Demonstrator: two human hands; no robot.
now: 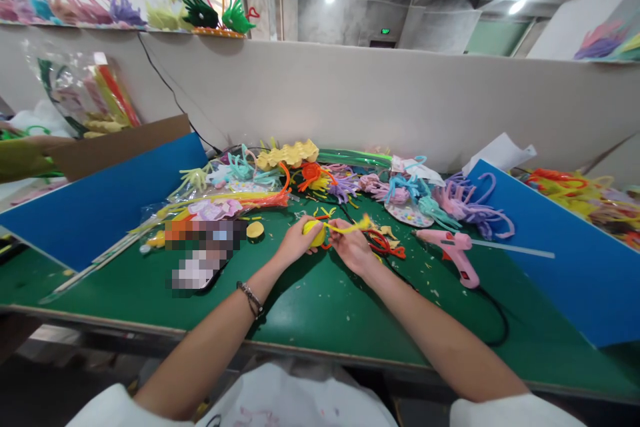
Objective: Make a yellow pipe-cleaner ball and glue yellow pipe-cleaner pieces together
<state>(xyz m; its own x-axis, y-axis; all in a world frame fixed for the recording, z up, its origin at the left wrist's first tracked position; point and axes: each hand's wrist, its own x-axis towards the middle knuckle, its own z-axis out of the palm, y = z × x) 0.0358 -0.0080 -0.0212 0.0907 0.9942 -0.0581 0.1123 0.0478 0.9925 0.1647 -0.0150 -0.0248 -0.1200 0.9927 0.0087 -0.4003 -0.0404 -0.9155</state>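
Over the middle of the green table, my left hand point(294, 240) is closed around a yellow rounded piece point(314, 233), possibly an egg shape. My right hand point(353, 248) pinches a yellow pipe cleaner point(345, 229) that runs from beside the yellow piece and ends in a bent tip. Whether the two yellow parts are joined I cannot tell. Red pipe cleaners point(395, 250) lie just right of my right hand. Farther right rests a pink glue gun point(453, 250) with a clear stick in its back. A small round yellow disc point(255, 233) lies left of my hands.
Blue boards point(120, 193) wall the table on the left and on the right. Bundles of coloured pipe cleaners point(400, 190) and a yellow egg-carton piece point(289, 154) line the back. A phone point(205, 260), blurred out, lies left. At far left shows another person's sleeve point(23, 159).
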